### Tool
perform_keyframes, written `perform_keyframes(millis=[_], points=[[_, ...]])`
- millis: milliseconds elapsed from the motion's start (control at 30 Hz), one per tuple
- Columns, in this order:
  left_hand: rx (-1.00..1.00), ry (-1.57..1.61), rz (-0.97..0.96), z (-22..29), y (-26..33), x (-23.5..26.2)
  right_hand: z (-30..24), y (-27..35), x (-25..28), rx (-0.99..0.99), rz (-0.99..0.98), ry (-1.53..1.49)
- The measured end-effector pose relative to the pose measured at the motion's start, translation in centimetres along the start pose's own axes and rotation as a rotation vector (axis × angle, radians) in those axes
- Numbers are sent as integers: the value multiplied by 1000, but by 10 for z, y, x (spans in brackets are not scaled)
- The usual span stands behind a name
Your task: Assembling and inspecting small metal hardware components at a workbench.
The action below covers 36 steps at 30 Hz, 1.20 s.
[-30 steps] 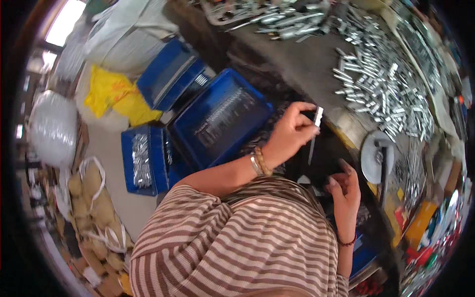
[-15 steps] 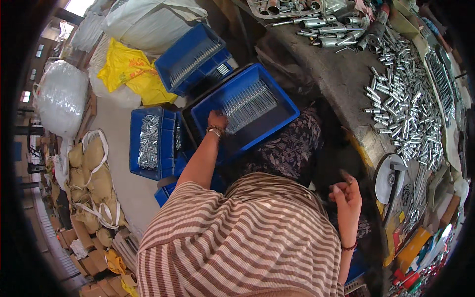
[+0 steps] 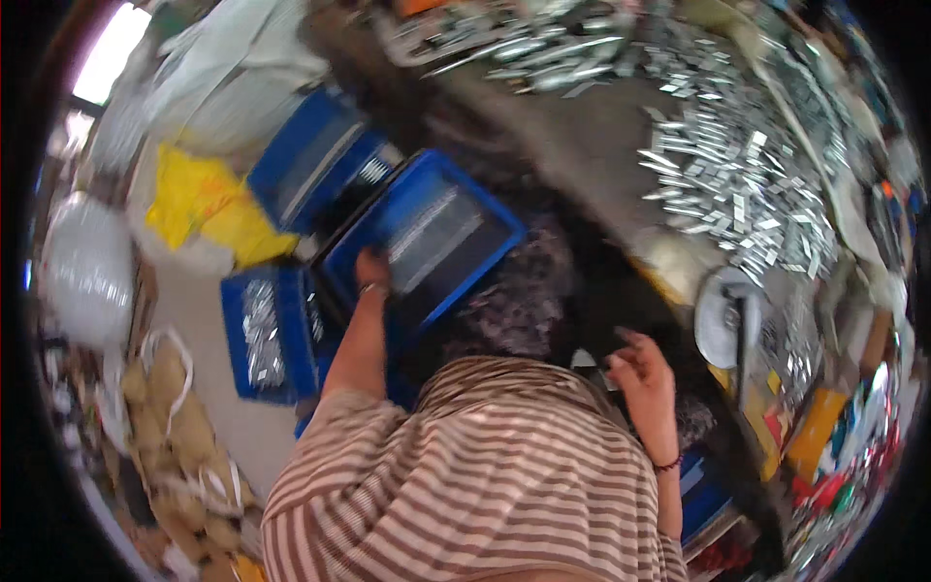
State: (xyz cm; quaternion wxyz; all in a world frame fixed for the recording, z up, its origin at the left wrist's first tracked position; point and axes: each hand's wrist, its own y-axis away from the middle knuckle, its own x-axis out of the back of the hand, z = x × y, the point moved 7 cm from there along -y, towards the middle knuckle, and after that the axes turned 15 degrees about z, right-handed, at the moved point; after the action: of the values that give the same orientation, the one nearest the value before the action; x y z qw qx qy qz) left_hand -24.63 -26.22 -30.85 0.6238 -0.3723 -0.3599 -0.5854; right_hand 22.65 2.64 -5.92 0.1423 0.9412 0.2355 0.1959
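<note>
My left hand (image 3: 371, 270) is at the left inner side of a blue plastic bin (image 3: 472, 275), beside a row of thin metal rods (image 3: 429, 236) laid side by side on the bin's dark bottom. Motion blur smears its fingers, so whether they hold a rod is hidden. Off to the right of my lap, my right hand (image 3: 642, 369) hovers with its fingers loosely bent and apart. Nothing shows in it, and it touches nothing visible.
Left of the bin stands a blue bin of short metal pieces (image 3: 262, 335); another blue bin (image 3: 308, 160) sits behind. A yellow bag (image 3: 208, 209) lies farther left. The workbench on the right carries a large heap of metal cylinders (image 3: 742, 184) and a round pale disc (image 3: 727, 315).
The whole view has swung, shifting the bins and bench leftward in the picture and blurring it. My left hand stays by the rods' left end; my right hand is still raised with fingers apart.
</note>
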Motion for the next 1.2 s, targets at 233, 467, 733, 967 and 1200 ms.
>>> perform_keyframes(millis=[233,467,733,967,1200], points=[[-368,654,171,183,20,80,-1,-9,2,121,2,15],[-849,1003,-382,440,215,175,-30,7,18,173,43,-3],[-1459,540,-239,499,290,133,-64,34,82,451,265,88],[-1286,653,-454,505,296,151,-67,1,210,605,903,526],[-938,850,-954,475,327,148,-53,-72,237,597,944,1146]])
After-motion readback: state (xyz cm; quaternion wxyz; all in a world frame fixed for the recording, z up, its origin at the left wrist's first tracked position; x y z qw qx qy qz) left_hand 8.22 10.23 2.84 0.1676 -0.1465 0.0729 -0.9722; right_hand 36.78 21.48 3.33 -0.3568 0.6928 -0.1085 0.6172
